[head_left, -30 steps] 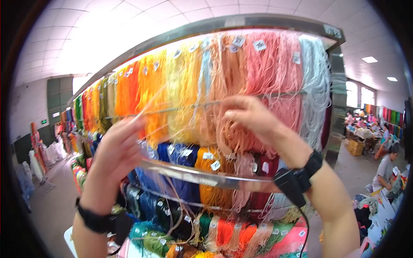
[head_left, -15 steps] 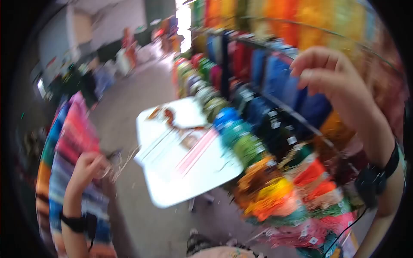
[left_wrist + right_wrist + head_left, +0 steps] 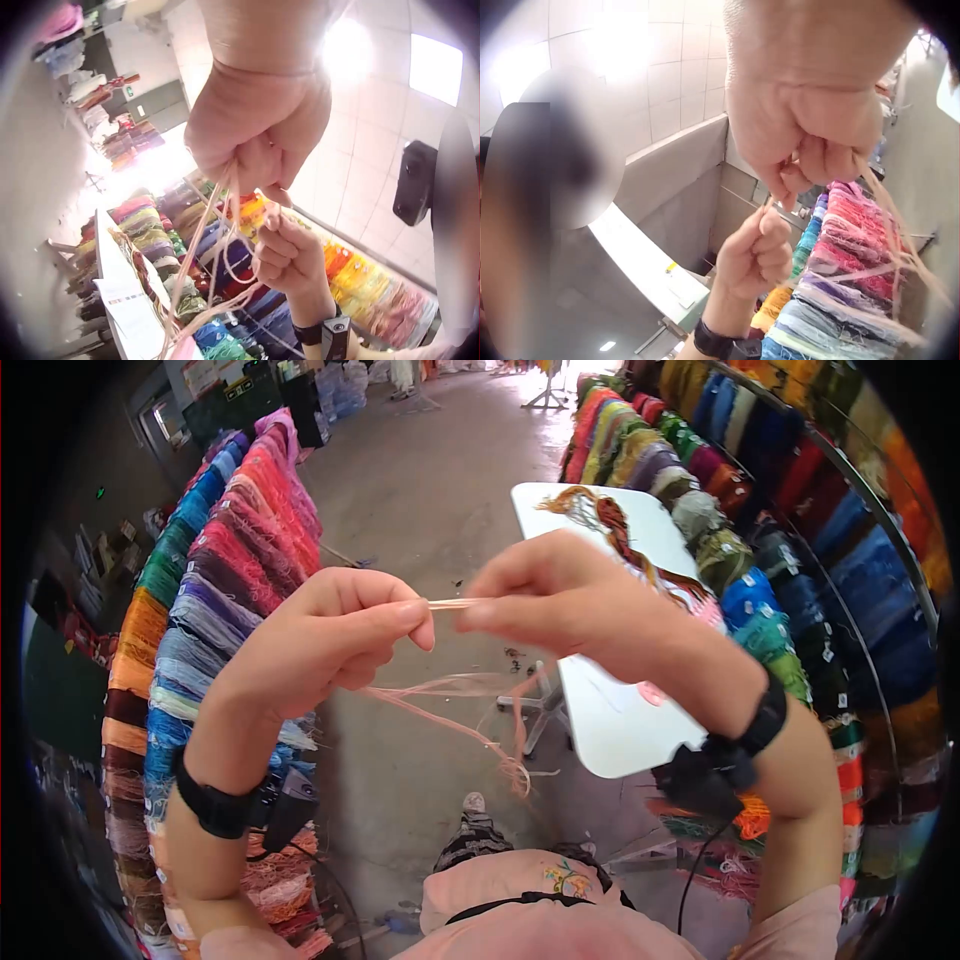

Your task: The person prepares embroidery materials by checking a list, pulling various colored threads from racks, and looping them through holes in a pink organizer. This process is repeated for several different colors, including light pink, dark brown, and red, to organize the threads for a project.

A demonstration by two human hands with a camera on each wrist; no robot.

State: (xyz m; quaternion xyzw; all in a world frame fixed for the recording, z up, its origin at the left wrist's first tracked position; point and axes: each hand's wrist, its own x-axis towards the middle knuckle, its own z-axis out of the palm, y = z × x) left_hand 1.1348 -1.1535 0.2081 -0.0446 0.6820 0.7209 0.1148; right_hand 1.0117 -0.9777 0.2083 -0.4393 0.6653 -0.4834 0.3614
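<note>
Between both hands a short span of pale peach thread (image 3: 450,604) is drawn straight. My left hand (image 3: 335,630) pinches one end of it between thumb and forefinger, the other fingers curled in. My right hand (image 3: 560,595) grips the other end a few finger widths away, slightly blurred. Loose tails of the same pale pink thread (image 3: 455,725) hang below the hands and swing over the floor. In the left wrist view several strands (image 3: 199,262) drop from the left palm. The right wrist view has more strands (image 3: 892,240) trailing out of the right fist.
On the left stands a rack of coloured thread skeins (image 3: 225,580). At right a white table (image 3: 620,730) holds a brown and orange thread bundle (image 3: 615,530). Behind it run more racks of labelled skeins (image 3: 760,610). Grey floor (image 3: 420,490) stretches ahead between them.
The view has swung from the tall skein rack down to the aisle and table. The hands, wide apart half a second ago, have come together with the thread stretched between them.
</note>
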